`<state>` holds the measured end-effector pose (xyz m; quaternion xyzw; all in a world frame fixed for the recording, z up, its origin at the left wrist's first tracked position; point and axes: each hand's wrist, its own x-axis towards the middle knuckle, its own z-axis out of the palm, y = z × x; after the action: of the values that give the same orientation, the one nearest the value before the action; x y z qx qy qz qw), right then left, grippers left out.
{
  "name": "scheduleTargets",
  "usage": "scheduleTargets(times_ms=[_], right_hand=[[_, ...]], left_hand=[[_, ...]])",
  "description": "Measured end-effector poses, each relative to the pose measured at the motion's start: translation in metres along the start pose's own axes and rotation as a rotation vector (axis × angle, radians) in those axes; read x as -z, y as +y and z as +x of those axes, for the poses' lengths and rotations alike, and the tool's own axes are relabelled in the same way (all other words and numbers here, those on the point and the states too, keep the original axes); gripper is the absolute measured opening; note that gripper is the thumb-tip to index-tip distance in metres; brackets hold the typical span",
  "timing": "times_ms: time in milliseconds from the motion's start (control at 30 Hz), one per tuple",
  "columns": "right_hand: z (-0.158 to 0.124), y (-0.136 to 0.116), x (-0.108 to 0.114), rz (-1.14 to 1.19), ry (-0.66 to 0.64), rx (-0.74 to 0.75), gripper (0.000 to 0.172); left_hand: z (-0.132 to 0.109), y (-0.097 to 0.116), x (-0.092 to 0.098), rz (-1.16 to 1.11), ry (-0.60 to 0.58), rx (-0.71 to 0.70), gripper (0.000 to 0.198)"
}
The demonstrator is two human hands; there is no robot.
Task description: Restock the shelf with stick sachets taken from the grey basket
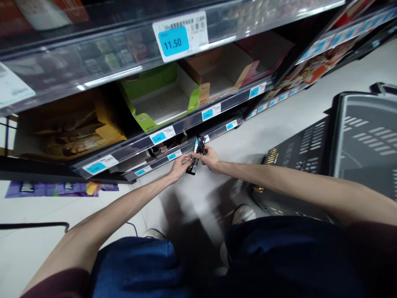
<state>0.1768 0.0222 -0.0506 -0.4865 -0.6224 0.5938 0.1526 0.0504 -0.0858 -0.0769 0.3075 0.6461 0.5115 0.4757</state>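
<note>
In front of the lowest shelf, my two hands meet over several slim black packets (194, 166), one with a blue and white patch; small print is unreadable. My right hand (211, 158) is closed around the packets from the right, some poking up above its fingers. From the left, my left hand (180, 167) pinches the lower part of one black packet. Just behind, the bottom shelf (164, 154) carries dark packets and blue-and-white price tags. Exactly how many packets I hold is hidden by the fingers.
Above are a green display box (151, 120), a tan box (206, 93) and a yellow box (110, 124) holding wrapped snacks. A grey shopping basket (366, 132) stands at the right. Purple packages (62, 189) lie at the left, and a jutting shelf edge (124, 62) hangs overhead.
</note>
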Motion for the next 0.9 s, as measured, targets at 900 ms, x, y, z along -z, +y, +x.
scheduleTargets(times_ms=[900], right_hand=[[-0.008, 0.002, -0.008, 0.076, 0.131, -0.107, 0.026]], left_hand=[[0.017, -0.005, 0.016, -0.172, -0.070, 0.106, 0.047]])
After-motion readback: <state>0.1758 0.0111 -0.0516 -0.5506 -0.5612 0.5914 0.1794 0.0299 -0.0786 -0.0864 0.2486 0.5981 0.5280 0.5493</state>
